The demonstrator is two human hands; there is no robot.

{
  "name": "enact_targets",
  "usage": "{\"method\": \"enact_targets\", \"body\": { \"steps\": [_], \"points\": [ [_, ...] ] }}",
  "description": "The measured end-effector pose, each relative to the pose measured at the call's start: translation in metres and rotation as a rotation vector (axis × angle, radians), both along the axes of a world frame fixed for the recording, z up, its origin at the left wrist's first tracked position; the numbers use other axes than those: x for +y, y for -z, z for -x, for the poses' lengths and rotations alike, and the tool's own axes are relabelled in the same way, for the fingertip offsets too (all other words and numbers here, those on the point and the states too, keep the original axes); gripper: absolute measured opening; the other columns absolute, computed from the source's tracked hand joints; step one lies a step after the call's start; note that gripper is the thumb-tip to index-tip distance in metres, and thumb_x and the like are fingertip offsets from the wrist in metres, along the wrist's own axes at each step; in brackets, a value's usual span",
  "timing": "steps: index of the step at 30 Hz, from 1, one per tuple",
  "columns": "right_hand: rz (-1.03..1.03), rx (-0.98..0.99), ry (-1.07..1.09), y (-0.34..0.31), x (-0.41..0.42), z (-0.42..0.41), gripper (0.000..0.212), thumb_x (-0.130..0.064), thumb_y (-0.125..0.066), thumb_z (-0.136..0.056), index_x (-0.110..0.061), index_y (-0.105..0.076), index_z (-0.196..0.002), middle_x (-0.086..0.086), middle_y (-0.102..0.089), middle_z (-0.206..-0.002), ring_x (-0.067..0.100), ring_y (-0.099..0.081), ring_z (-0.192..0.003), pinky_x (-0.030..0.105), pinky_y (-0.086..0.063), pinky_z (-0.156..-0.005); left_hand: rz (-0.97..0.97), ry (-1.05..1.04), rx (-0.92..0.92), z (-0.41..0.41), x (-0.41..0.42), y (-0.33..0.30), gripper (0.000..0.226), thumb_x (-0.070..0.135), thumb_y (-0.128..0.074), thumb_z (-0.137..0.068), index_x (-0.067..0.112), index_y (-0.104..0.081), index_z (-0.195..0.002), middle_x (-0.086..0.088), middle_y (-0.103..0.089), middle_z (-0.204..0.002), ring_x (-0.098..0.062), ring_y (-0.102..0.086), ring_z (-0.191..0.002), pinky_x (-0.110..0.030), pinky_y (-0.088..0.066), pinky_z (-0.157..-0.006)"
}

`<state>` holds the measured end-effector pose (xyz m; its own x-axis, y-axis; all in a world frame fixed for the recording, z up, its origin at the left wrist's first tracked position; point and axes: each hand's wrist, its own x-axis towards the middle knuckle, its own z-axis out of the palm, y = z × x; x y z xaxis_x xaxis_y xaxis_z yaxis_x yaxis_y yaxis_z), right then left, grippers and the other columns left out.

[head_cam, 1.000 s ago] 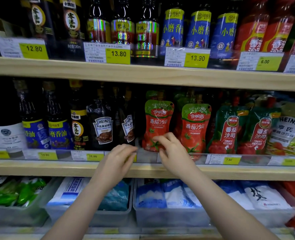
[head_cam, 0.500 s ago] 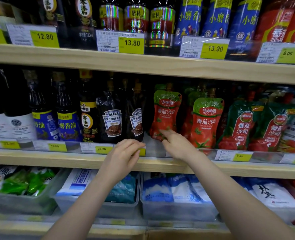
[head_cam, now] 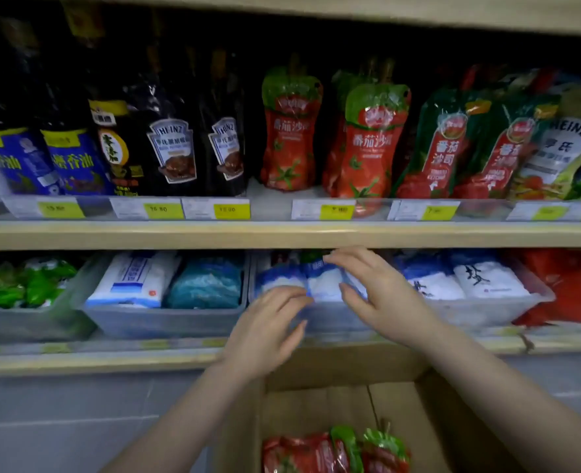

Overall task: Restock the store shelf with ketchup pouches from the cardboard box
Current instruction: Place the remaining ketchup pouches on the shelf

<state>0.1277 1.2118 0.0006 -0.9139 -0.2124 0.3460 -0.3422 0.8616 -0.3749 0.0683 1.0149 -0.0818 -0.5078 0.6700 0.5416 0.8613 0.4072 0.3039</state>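
Both hands are empty and heading for a refill: left hand (head_cam: 265,331) and right hand (head_cam: 377,295) hover above the cardboard box (head_cam: 429,421), fingers loosely spread. Half a second ago they were up at the ketchup pouches (head_cam: 372,141). More pouches (head_cam: 333,450) wait in the box; next, reach down and grab one.

Pale wooden shelf boards (head_cam: 282,233) cross my view, dim and shadowy up top. Grey tiled floor (head_cam: 60,421) fills the lower left, below the bottom board (head_cam: 77,365).
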Motion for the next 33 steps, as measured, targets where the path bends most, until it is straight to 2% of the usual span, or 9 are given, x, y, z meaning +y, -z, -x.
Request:
{"method": "enact_targets", "body": {
  "steps": [4,8,10,13,17,21,27,30,33],
  "points": [
    [0.005,-0.266,0.110,0.078,0.028,-0.055,0.047,-0.030,-0.039,-0.085,-0.014,-0.049,-0.128,0.005,-0.052,-0.125,0.018,-0.050,-0.116,0.017,-0.031,-0.097,0.109,0.093,-0.216,-0.044,0.035,0.065,0.030,0.030,-0.050,-0.088,0.021,-0.055,-0.117,0.004,-0.059,-0.115,-0.015,-0.057,-0.106,-0.025,-0.045,-0.090],
    [0.011,-0.521,0.217,0.151,0.051,-0.102,0.048,-0.025,-0.045,-0.087,-0.017,-0.043,-0.134,0.004,-0.047,-0.132,0.018,-0.044,-0.125,0.017,-0.028,-0.102,0.219,0.165,-0.360,-0.072,0.063,0.117,0.035,0.034,-0.048,-0.084,0.024,-0.054,-0.116,0.003,-0.061,-0.111,-0.016,-0.059,-0.101,-0.028,-0.051,-0.085],
    [0.034,-0.625,0.274,0.189,0.059,-0.119,0.045,-0.027,-0.046,-0.088,-0.021,-0.043,-0.133,0.000,-0.047,-0.131,0.019,-0.049,-0.121,0.026,-0.037,-0.102,0.326,0.195,-0.406,-0.084,0.075,0.134,0.041,0.037,-0.043,-0.086,0.023,-0.050,-0.125,0.000,-0.058,-0.121,-0.018,-0.056,-0.112,-0.031,-0.051,-0.088],
    [0.075,-0.791,0.376,0.230,0.067,-0.139,0.045,-0.032,-0.045,-0.092,-0.026,-0.039,-0.136,0.000,-0.043,-0.138,0.019,-0.048,-0.123,0.032,-0.039,-0.104,0.550,0.224,-0.477,-0.093,0.088,0.157,0.051,0.035,-0.043,-0.093,0.021,-0.032,-0.142,-0.001,-0.039,-0.140,-0.018,-0.035,-0.130,-0.029,-0.033,-0.102],
    [0.176,-0.867,0.485,0.254,0.075,-0.146,0.051,-0.034,-0.048,-0.092,-0.024,-0.033,-0.140,0.004,-0.041,-0.138,0.022,-0.042,-0.128,0.031,-0.034,-0.107,0.738,0.260,-0.530,-0.094,0.097,0.184,0.053,0.033,-0.046,-0.093,0.019,-0.030,-0.142,-0.003,-0.038,-0.139,-0.019,-0.033,-0.130,-0.033,-0.034,-0.104],
    [0.167,-0.929,0.539,0.273,0.081,-0.135,0.049,-0.027,-0.048,-0.094,-0.022,-0.034,-0.140,0.009,-0.039,-0.141,0.025,-0.039,-0.131,0.029,-0.031,-0.108,0.773,0.252,-0.535,-0.093,0.099,0.196,0.053,0.034,-0.047,-0.093,0.018,-0.032,-0.141,-0.003,-0.041,-0.136,-0.018,-0.033,-0.129,-0.032,-0.035,-0.104],
    [0.348,-0.902,0.657,0.275,0.082,-0.124,0.014,-0.017,-0.051,-0.093,-0.014,-0.063,-0.100,0.008,-0.059,-0.110,0.018,-0.058,-0.095,0.026,-0.047,-0.079,0.711,0.218,-0.606,-0.090,0.101,0.199,0.051,0.037,-0.049,-0.092,0.023,-0.035,-0.139,0.002,-0.043,-0.134,-0.013,-0.034,-0.127,-0.029,-0.036,-0.103],
    [0.500,-0.841,0.679,0.266,0.085,-0.128,0.023,-0.016,-0.049,-0.093,-0.025,-0.051,-0.072,0.001,-0.057,-0.091,0.016,-0.058,-0.083,0.031,-0.051,-0.069,0.620,0.167,-0.677,-0.086,0.100,0.192,0.057,0.040,-0.050,-0.091,0.024,-0.030,-0.143,0.003,-0.038,-0.143,-0.013,-0.032,-0.132,-0.028,-0.033,-0.107],
    [0.684,-0.770,0.659,0.244,0.087,-0.131,0.023,-0.016,-0.047,-0.094,-0.020,-0.047,-0.072,-0.001,-0.056,-0.080,0.012,-0.058,-0.071,0.020,-0.047,-0.054,0.508,0.113,-0.770,-0.080,0.100,0.182,0.066,0.046,-0.054,-0.088,0.025,-0.028,-0.144,0.003,-0.034,-0.147,-0.013,-0.031,-0.135,-0.028,-0.029,-0.108]
  ]
}}
